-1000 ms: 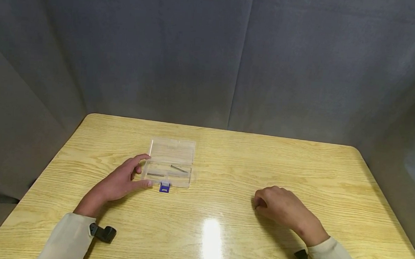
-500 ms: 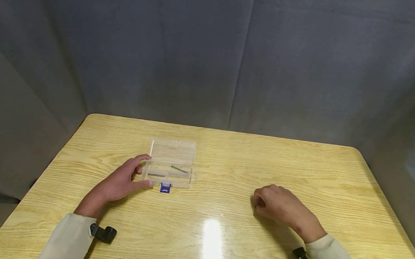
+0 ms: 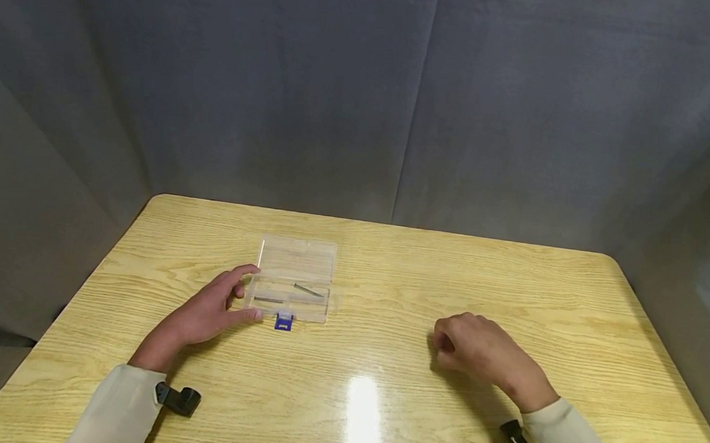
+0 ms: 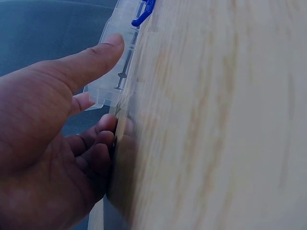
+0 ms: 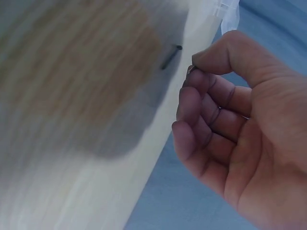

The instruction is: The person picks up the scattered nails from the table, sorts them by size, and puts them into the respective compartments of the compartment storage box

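Note:
A clear plastic divided box [image 3: 308,316] with a blue latch [image 3: 284,322] lies on the table, its lid [image 3: 297,258] folded back. One nail [image 3: 308,290] sits slanted in the rear compartment, another nail [image 3: 268,300] in the front left one. My left hand [image 3: 208,311] grips the box's left end, thumb [image 4: 100,57] at the front and index finger behind. Farther right, my right hand [image 3: 481,352] hovers low with curled fingers [image 5: 189,103], thumb tip against the index finger. Just beside those fingertips, a loose nail [image 5: 171,57] shows on the table in the right wrist view; the hand hides it in the head view.
The wood-grain table [image 3: 388,283] has rounded far corners and ends at a grey cloth curtain [image 3: 361,101]. Both wrists carry small black cameras [image 3: 178,399]. A bright light reflection [image 3: 363,409] lies on the table's near middle.
My right hand has shifted very slightly away from me, staying low above the table. The left hand keeps its hold on the box. The view has turned a touch.

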`<state>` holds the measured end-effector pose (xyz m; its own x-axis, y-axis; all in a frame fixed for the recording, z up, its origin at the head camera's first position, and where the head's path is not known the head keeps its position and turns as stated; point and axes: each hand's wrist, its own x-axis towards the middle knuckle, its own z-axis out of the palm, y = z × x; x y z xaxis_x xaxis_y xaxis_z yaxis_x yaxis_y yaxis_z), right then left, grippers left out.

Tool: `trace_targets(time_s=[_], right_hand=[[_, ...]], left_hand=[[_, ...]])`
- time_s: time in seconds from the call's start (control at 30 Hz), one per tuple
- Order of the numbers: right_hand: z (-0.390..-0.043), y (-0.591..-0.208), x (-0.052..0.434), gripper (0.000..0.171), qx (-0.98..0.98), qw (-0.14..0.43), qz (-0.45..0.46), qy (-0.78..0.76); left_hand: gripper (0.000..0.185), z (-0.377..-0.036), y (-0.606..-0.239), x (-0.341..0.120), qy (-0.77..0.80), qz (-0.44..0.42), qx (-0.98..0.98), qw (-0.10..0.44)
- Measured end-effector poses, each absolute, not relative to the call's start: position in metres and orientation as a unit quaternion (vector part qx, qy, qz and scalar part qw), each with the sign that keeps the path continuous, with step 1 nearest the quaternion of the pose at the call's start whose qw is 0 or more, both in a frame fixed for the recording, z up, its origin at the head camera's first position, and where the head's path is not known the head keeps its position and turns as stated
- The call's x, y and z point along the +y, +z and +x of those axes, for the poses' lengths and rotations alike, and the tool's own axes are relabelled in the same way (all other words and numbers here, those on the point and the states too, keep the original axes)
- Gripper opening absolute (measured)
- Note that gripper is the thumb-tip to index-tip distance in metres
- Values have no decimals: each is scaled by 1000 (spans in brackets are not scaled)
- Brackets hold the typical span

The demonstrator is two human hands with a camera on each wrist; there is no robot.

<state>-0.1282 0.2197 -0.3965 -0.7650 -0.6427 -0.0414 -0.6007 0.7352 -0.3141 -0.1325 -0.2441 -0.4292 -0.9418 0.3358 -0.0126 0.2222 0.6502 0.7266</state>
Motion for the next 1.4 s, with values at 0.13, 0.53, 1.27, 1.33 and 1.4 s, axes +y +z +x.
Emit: trace_targets(time_s=[0.13, 0.53, 1.27, 1.33, 1.4], right_hand=[[-129, -390, 216, 33, 924, 64, -346, -149], [-133, -379, 188, 34, 917, 54, -367, -149], [-147, -370, 143, 32, 883, 42, -430, -182], [-148, -370, 140, 33, 882, 42, -433, -182], [-150, -369, 137, 34, 880, 42, -436, -185]], left_hand=[[72, -132, -429, -245, 389, 152, 906, 72], [70, -132, -430, -243, 390, 156, 905, 68], [72, -132, -430, -244, 383, 153, 909, 67], [72, -132, -430, -244, 385, 154, 908, 68], [71, -132, -429, -244, 386, 154, 907, 68]])
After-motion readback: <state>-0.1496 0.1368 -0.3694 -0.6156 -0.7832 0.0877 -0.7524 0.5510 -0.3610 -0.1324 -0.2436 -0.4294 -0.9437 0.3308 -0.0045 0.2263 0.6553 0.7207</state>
